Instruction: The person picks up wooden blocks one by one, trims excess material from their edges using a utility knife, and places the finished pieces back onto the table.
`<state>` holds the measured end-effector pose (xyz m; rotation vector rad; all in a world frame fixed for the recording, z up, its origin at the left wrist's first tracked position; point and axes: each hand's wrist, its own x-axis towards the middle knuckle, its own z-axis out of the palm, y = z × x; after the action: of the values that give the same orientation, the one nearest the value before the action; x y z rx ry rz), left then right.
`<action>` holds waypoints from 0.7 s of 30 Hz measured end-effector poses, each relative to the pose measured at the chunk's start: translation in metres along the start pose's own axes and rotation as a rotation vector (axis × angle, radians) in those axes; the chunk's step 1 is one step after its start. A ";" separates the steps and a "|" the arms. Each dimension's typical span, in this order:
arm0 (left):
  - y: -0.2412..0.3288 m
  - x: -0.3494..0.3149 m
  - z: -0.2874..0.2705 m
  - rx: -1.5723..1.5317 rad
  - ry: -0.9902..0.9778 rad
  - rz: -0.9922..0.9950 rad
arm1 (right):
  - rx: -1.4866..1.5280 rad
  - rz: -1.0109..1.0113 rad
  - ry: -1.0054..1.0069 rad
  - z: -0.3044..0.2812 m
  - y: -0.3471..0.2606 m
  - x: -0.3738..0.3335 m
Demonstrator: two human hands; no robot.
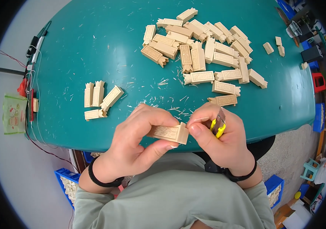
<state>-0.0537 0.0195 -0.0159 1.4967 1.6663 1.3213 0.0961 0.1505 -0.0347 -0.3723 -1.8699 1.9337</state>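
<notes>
My left hand (pixel 138 141) is closed around a pale carved wooden block (pixel 165 133), thumb below and fingers above it. The block lies nearly level over the table's near edge, its plain squared end toward my right hand. My right hand (pixel 222 137) has its thumb and forefinger pinched together at that end. Tucked in the same hand is a yellow utility knife (pixel 220 129), its metal part pointing up and away from the block. Whether the right fingertips pinch a shaving or the block's edge cannot be made out.
On the green table (pixel 105 49), many similar carved blocks (pixel 199 77) lie piled at the far middle and right. A small group of blocks (pixel 98 93) is at the left. Wood shavings (pixel 163 82) are scattered between. Blue bins (pixel 66 183) stand below the table.
</notes>
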 end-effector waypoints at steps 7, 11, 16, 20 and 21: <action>-0.008 0.003 0.001 -0.183 0.071 -0.214 | -0.112 0.145 0.060 -0.003 0.005 0.001; -0.003 0.004 0.001 -0.211 0.020 -0.220 | 0.020 0.161 0.031 0.001 0.003 0.003; -0.005 0.006 0.003 -0.168 0.021 -0.176 | -0.076 0.144 0.050 0.000 0.005 0.008; -0.003 0.017 -0.001 -0.119 0.077 -0.244 | -0.004 0.193 0.121 -0.002 0.002 0.007; -0.007 0.019 -0.004 -0.058 0.068 -0.282 | 0.036 0.217 0.126 -0.003 0.002 0.008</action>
<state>-0.0646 0.0373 -0.0167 1.1454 1.7896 1.2651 0.0903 0.1575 -0.0359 -0.6947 -1.7738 2.0262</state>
